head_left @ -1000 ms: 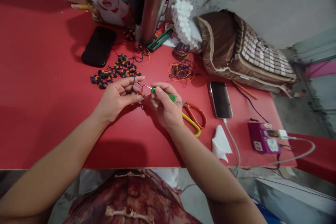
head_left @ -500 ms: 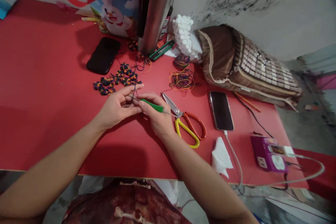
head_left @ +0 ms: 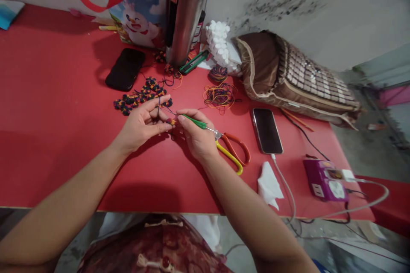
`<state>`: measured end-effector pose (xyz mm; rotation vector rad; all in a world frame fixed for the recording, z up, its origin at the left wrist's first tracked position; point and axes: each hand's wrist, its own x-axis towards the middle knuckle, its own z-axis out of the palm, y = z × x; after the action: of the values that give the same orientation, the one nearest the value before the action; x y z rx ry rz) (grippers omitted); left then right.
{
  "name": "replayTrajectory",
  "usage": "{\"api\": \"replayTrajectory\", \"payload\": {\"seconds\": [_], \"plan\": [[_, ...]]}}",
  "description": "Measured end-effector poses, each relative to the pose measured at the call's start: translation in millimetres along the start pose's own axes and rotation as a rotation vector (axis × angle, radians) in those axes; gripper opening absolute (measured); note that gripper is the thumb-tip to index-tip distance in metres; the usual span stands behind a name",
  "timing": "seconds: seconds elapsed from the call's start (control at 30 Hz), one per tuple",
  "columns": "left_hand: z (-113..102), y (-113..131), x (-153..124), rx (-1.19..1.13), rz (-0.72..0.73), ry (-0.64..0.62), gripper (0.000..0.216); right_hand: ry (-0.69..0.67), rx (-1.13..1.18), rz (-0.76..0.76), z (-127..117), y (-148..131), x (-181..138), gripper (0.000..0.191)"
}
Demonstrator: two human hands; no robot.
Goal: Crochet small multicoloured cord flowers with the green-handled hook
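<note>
My left hand (head_left: 142,123) pinches a small crocheted piece (head_left: 172,122) in orange, pink and dark yarn between thumb and fingers. Dark yarn (head_left: 159,106) runs over its raised forefinger. Wrapped round a green-handled crochet hook (head_left: 195,123), my right hand (head_left: 198,134) is closed just right of the piece; the hook's tip is too small to make out. Beyond the left hand lies a cluster of small crocheted pieces (head_left: 144,94) in dark, orange and purple. Scissors (head_left: 235,147) with one red and one yellow handle lie partly behind my right hand.
Loose yarn (head_left: 219,96) and a wound yarn bundle (head_left: 218,74) lie behind the scissors. A black phone (head_left: 125,69), steel flask (head_left: 185,25), green cutter (head_left: 194,62) and printed bag (head_left: 141,21) stand or lie behind. Right are a charging phone (head_left: 267,131), tissue (head_left: 269,185), purple power block (head_left: 325,181) and cushion (head_left: 297,74).
My right hand has moved slightly right and away from the left, with the hook. The crocheted piece now shows between the hands. The whole view has shifted a little.
</note>
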<state>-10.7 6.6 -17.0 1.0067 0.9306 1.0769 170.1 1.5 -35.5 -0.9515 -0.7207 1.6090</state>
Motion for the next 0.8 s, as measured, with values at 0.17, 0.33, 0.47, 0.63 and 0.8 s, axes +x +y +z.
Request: {"api": "replayTrajectory", "payload": {"seconds": [0.17, 0.33, 0.47, 0.63, 0.8], "plan": [[1.6, 2.1, 0.1, 0.006, -0.002, 0.011, 0.099, -0.003, -0.035, -0.027, 0.5, -1.0, -3.1, 0.03], [2.2, 0.9, 0.8, 0.006, -0.016, -0.015, 0.1, -0.031, -0.042, -0.019, 0.9, -1.3, -6.3, 0.031], [1.0, -1.7, 1.0, -0.009, -0.045, -0.038, 0.09, 0.008, 0.012, 0.042, -0.5, -3.2, -5.3, 0.035], [0.9, -4.1, 3.3, -0.119, -0.033, 0.02, 0.078, 0.018, 0.033, 0.094, -0.7, -5.7, -7.1, 0.036], [0.4, -3.2, 4.1, -0.229, -0.109, 0.028, 0.072, 0.007, 0.01, 0.101, 0.3, -8.3, -9.8, 0.035]]}}
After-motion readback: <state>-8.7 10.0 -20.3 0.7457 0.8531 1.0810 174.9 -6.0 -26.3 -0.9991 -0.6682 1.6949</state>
